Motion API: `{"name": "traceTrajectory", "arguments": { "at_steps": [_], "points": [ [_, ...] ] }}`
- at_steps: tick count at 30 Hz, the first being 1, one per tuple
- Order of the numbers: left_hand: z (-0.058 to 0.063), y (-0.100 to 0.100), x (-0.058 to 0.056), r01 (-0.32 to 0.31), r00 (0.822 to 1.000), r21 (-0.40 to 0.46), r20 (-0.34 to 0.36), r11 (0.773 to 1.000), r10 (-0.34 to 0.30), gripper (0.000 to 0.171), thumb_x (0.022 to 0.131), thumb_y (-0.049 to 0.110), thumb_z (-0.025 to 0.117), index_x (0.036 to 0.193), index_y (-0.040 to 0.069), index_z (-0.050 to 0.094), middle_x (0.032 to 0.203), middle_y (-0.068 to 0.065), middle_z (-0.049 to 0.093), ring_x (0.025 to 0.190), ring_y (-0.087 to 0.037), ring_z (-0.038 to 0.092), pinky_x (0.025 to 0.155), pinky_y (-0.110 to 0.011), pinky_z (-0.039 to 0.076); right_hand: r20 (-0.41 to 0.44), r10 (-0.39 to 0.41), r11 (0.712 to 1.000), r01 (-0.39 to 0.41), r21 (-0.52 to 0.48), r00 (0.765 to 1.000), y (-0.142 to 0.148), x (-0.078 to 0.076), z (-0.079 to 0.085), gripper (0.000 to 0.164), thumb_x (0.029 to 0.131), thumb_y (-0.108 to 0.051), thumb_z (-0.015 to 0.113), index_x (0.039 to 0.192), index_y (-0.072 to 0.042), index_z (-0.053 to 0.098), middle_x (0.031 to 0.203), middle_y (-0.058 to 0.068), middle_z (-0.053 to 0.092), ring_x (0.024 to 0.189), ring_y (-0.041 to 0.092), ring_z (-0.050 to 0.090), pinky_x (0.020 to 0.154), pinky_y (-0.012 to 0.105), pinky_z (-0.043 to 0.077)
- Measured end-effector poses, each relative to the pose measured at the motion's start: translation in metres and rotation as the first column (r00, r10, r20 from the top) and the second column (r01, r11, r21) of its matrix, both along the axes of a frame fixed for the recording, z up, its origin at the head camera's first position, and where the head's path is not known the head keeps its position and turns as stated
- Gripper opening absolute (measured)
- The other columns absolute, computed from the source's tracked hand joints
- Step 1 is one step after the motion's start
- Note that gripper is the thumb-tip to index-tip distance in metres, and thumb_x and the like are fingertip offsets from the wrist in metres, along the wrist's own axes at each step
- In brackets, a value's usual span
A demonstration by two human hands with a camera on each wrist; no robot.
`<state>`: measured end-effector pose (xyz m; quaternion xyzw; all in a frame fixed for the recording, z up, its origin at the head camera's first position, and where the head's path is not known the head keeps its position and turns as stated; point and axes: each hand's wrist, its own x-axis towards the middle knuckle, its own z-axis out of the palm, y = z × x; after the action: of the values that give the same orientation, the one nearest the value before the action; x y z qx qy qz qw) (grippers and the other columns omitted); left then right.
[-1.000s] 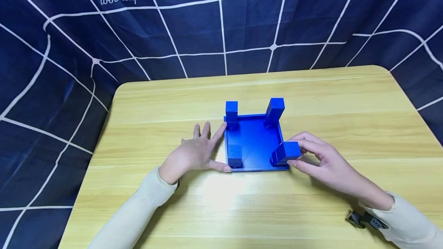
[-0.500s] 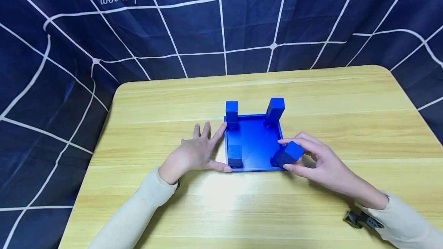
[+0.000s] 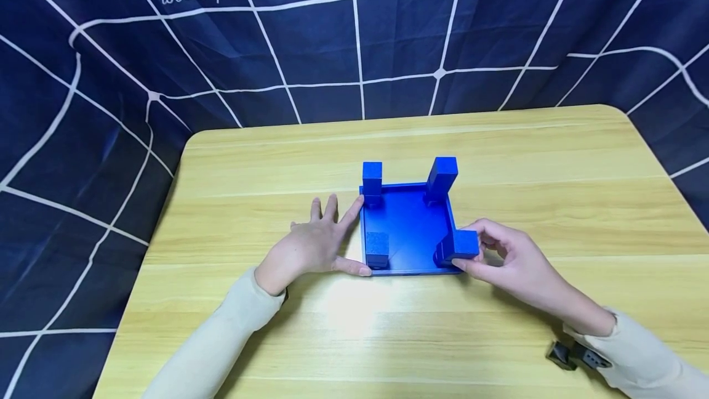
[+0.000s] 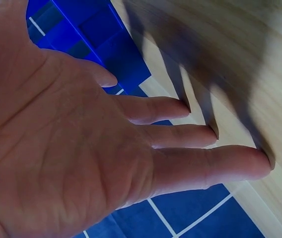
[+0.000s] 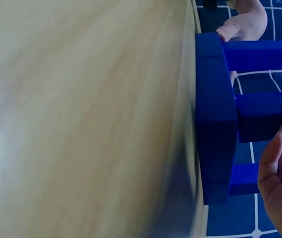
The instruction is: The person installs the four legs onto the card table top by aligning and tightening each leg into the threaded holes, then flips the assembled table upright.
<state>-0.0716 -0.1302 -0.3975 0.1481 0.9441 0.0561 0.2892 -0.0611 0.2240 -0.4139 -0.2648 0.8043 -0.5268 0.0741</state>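
Observation:
A square blue panel (image 3: 408,223) with a raised rim lies on the wooden table, and an upright blue leg rises from each corner. My right hand (image 3: 512,257) pinches the near right leg (image 3: 465,244) between thumb and fingers, close to its top. In the right wrist view, this leg (image 5: 262,119) stands out from the panel's thick side (image 5: 215,124). My left hand (image 3: 312,248) is spread flat at the panel's left side, thumb tip and index fingertip at its edge. Beside it stand the near left leg (image 3: 377,250) and far left leg (image 3: 372,180).
The far right leg (image 3: 442,177) stands at the panel's back corner. Around lies the light wooden table (image 3: 266,165) with rounded back corners. A dark blue cloth (image 3: 321,36) with white lines hangs behind and at both sides. A small dark device (image 3: 578,356) sits at the right wrist.
My right fingers have turned the near right leg: its top stood askew half a second ago and is squared now. The index finger has drawn back rightward. My left hand stays in place.

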Motion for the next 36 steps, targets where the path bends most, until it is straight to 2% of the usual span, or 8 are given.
{"name": "traceTrajectory", "arguments": {
  "at_steps": [6, 13, 19, 23, 27, 31, 36],
  "points": [
    [0.0001, -0.0001, -0.0011, 0.003, 1.000, 0.009, -0.009, 1.000, -0.003, 0.135, 0.081, 0.090, 0.068, 0.175, 0.035, -0.013, 0.178, -0.029, 0.005, 0.159, -0.061, 0.011, 0.098, -0.084, 0.044, 0.001, 0.026, 0.998, -0.025, -0.062, 1.000, -0.0003, -0.0035, -0.0008, 0.040, 0.085, 0.014, 0.087, 0.111, -0.014, 0.074, 0.115, 0.004, 0.067, 0.091, 0.020, 0.058, 0.074, 0.032, 0.049],
    [0.0004, 0.0002, -0.0028, -0.001, 1.000, 0.011, -0.009, 1.000, 0.001, 0.135, 0.081, 0.089, 0.069, 0.175, 0.035, -0.012, 0.178, -0.029, 0.005, 0.159, -0.061, 0.011, 0.098, -0.084, 0.044, 0.012, 0.017, 0.999, -0.017, -0.031, 1.000, 0.0025, -0.0068, 0.0002, 0.044, 0.085, 0.011, 0.088, 0.118, -0.015, 0.075, 0.112, 0.002, 0.068, 0.091, 0.019, 0.059, 0.071, 0.034, 0.049],
    [0.0016, 0.0010, -0.0040, -0.001, 1.000, 0.016, -0.006, 1.000, 0.002, 0.135, 0.081, 0.089, 0.068, 0.175, 0.035, -0.012, 0.178, -0.029, 0.005, 0.159, -0.061, 0.011, 0.098, -0.083, 0.045, 0.010, -0.013, 0.999, 0.013, 0.044, 1.000, 0.0008, -0.0071, 0.0021, 0.050, 0.084, 0.002, 0.094, 0.129, -0.011, 0.076, 0.119, -0.005, 0.070, 0.090, 0.018, 0.061, 0.067, 0.031, 0.052],
    [0.0021, 0.0017, -0.0045, -0.005, 1.000, 0.018, 0.002, 1.000, 0.005, 0.135, 0.081, 0.090, 0.068, 0.175, 0.035, -0.013, 0.178, -0.029, 0.004, 0.159, -0.060, 0.010, 0.098, -0.083, 0.044, 0.011, -0.042, 0.996, 0.040, 0.079, 0.999, -0.0015, -0.0069, 0.0039, 0.046, 0.084, -0.004, 0.096, 0.123, -0.016, 0.077, 0.120, -0.006, 0.073, 0.081, 0.018, 0.060, 0.065, 0.031, 0.051],
    [0.0016, 0.0018, -0.0048, -0.008, 1.000, 0.013, 0.010, 1.000, 0.007, 0.135, 0.082, 0.089, 0.068, 0.175, 0.035, -0.013, 0.179, -0.029, 0.003, 0.159, -0.060, 0.009, 0.099, -0.084, 0.044, 0.039, -0.050, 0.997, 0.048, 0.068, 0.998, -0.0017, -0.0067, 0.0046, 0.039, 0.085, -0.002, 0.095, 0.112, -0.019, 0.073, 0.100, -0.002, 0.073, 0.078, 0.019, 0.064, 0.066, 0.031, 0.048],
    [0.0024, 0.0020, -0.0048, -0.013, 1.000, 0.018, 0.011, 1.000, 0.013, 0.135, 0.082, 0.089, 0.068, 0.175, 0.035, -0.013, 0.179, -0.029, 0.003, 0.159, -0.061, 0.008, 0.099, -0.084, 0.043, 0.028, -0.029, 0.998, 0.027, 0.057, 0.999, 0.0001, -0.0073, 0.0047, 0.037, 0.087, 0.003, 0.091, 0.108, -0.017, 0.068, 0.080, -0.001, 0.062, 0.076, 0.019, 0.066, 0.067, 0.033, 0.044],
    [0.0042, 0.0030, -0.0050, -0.016, 1.000, 0.018, 0.012, 1.000, 0.016, 0.135, 0.081, 0.089, 0.068, 0.175, 0.035, -0.013, 0.178, -0.029, 0.004, 0.159, -0.061, 0.009, 0.099, -0.084, 0.043, 0.001, -0.011, 0.999, 0.010, 0.040, 1.000, 0.0007, -0.0089, 0.0053, 0.038, 0.087, 0.006, 0.090, 0.107, -0.018, 0.068, 0.084, -0.003, 0.062, 0.078, 0.017, 0.061, 0.071, 0.033, 0.046]
  ]
}}
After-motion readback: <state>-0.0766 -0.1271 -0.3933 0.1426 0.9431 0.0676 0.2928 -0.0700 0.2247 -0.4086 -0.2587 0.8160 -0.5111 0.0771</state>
